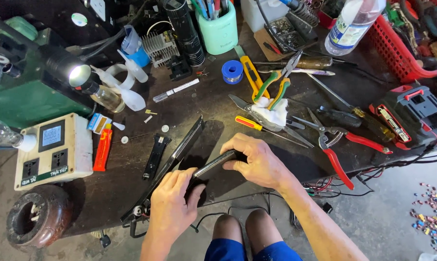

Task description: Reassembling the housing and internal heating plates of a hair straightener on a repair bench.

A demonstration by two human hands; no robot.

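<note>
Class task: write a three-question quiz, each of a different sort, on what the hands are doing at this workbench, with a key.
1. True or false: both hands touch the thin dark device.
2. Which tool lies nearest the right hand? A) yellow-handled screwdriver B) red basket C) mint pen cup
3. Fill in: the left hand lies beside a long black ____ propped at a slant.

Key: 1 true; 2 A; 3 panel.
</note>
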